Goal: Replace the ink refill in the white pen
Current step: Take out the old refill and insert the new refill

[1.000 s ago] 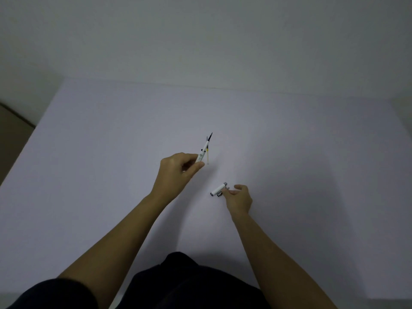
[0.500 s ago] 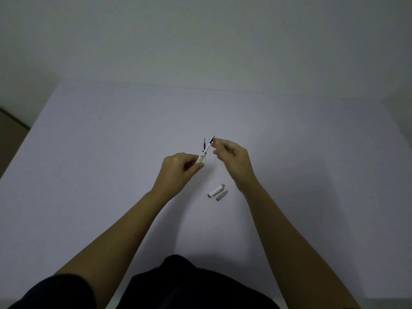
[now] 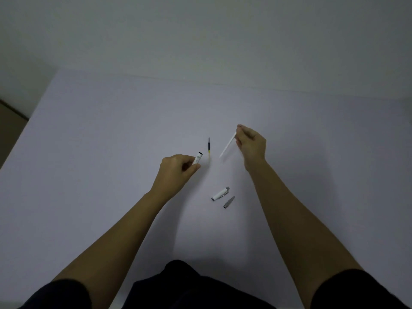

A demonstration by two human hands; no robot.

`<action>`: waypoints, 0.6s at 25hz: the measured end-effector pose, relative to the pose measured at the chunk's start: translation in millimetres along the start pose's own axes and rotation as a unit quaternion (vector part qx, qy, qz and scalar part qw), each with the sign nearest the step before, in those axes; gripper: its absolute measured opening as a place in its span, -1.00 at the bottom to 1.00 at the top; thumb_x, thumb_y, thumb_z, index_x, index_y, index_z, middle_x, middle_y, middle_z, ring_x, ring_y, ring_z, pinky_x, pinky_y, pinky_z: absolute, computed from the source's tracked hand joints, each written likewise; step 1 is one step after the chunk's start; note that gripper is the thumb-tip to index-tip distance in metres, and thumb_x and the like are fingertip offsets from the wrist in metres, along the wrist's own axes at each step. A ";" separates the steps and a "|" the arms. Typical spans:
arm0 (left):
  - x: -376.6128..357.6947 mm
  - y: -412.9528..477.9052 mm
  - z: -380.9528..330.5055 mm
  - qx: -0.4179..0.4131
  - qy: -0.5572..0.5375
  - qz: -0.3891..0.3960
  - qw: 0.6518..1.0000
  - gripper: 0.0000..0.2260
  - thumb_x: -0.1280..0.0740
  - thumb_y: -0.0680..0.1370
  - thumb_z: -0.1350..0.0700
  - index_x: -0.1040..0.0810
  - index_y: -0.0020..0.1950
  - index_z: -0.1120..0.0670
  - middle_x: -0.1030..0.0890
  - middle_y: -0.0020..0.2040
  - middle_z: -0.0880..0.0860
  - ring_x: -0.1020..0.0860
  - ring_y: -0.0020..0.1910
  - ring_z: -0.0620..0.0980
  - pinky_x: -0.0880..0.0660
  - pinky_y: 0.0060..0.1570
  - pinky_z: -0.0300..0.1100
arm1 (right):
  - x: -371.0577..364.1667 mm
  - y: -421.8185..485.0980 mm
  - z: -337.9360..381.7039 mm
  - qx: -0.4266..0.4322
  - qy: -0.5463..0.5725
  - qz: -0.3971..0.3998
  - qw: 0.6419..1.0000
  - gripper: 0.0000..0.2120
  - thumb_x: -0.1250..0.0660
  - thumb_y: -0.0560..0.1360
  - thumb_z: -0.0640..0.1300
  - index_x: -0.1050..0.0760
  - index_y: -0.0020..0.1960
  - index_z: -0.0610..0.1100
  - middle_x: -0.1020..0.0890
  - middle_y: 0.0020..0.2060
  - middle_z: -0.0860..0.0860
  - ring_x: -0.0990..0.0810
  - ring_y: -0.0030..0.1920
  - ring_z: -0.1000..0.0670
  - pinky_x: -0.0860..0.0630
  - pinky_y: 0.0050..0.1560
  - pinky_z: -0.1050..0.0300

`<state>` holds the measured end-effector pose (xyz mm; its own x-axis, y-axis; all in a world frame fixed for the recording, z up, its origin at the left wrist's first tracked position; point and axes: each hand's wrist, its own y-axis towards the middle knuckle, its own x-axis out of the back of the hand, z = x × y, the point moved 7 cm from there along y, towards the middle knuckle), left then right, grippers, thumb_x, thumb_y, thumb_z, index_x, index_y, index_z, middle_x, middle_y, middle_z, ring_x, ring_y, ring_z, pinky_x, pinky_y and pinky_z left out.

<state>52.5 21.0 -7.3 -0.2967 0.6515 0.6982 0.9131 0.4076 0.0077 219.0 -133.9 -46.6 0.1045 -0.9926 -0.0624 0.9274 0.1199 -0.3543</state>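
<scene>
My left hand (image 3: 176, 171) is closed around the white pen barrel (image 3: 197, 158), whose open dark end points up and to the right. My right hand (image 3: 252, 144) pinches a thin whitish ink refill (image 3: 227, 147) by its top end, held slanting above the table, apart from the barrel. Between the hands a second refill (image 3: 209, 146), dark with a yellow band, lies flat on the table. Nearer to me lie the white pen cap (image 3: 220, 194) with a silver end and clip, and the grey tip cone (image 3: 229, 202) beside it.
The work surface is a pale white table (image 3: 100, 152) that meets a plain wall at the back. Its left edge drops to a darker floor (image 3: 9, 130). My dark sleeves and lap fill the bottom of the view.
My right hand went from the cap to the barrel's tip and drew the refill out to the right. The barrel in my left hand now shows an empty open end.
</scene>
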 end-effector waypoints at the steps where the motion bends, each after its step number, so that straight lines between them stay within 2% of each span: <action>1: 1.7 5.3 1.5 0.005 -0.010 -0.006 1.000 -0.74 -0.36 0.50 0.08 -0.57 -0.23 0.27 -0.59 -0.37 0.28 -0.53 -0.35 0.22 -0.51 -0.23 0.09 | 0.4 5.3 -8.5 0.006 -0.068 -0.007 0.998 -0.79 -0.39 0.45 -0.21 -0.59 0.07 -0.25 -0.67 -0.10 -0.12 -0.61 -0.16 0.05 -0.58 -0.03 0.16; 3: 2.4 19.0 5.6 0.014 -0.027 -0.015 0.999 -0.75 -0.36 0.50 0.08 -0.57 -0.22 0.27 -0.59 -0.37 0.27 -0.54 -0.35 0.21 -0.53 -0.24 0.09 | -4.1 15.5 -22.7 0.017 -0.192 -0.013 0.981 -0.80 -0.43 0.42 -0.18 -0.61 0.02 -0.23 -0.69 -0.11 -0.17 -0.63 -0.17 -0.01 -0.58 0.06 0.08; 6: -0.4 37.6 14.6 0.028 -0.035 -0.020 0.999 -0.77 -0.36 0.49 0.07 -0.59 -0.21 0.23 -0.60 -0.38 0.23 -0.56 -0.35 0.17 -0.54 -0.24 0.07 | -18.3 30.9 -35.9 0.033 -0.285 -0.012 0.958 -0.82 -0.44 0.39 -0.17 -0.62 -0.04 -0.22 -0.70 -0.12 -0.18 -0.66 -0.09 -0.10 -0.51 -0.03 0.20; 12: -5.6 55.5 30.4 0.048 -0.037 -0.016 0.998 -0.84 -0.38 0.49 0.09 -0.64 -0.16 0.17 -0.64 -0.37 0.14 -0.59 -0.37 0.10 -0.57 -0.25 0.00 | -44.6 51.2 -49.1 0.049 -0.353 0.007 0.934 -0.84 -0.43 0.41 -0.20 -0.59 -0.08 -0.29 -0.69 -0.12 -0.21 -0.64 -0.09 -0.13 -0.43 -0.12 0.24; 15: -5.9 60.1 36.0 0.062 -0.036 -0.015 0.997 -0.85 -0.38 0.49 0.09 -0.63 -0.20 0.15 -0.62 -0.40 0.11 -0.57 -0.38 0.07 -0.50 -0.28 -0.11 | -49.6 52.0 -50.0 0.059 -0.375 0.008 0.925 -0.84 -0.42 0.42 -0.19 -0.58 -0.09 -0.28 -0.68 -0.14 -0.20 -0.60 -0.17 -0.06 -0.40 -0.19 0.25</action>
<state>99.0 64.7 -36.7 -0.3472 0.6794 0.6464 0.8632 0.5009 -0.0629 244.0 -77.5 -108.6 0.2980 -0.7306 0.6143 0.9516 0.1764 -0.2517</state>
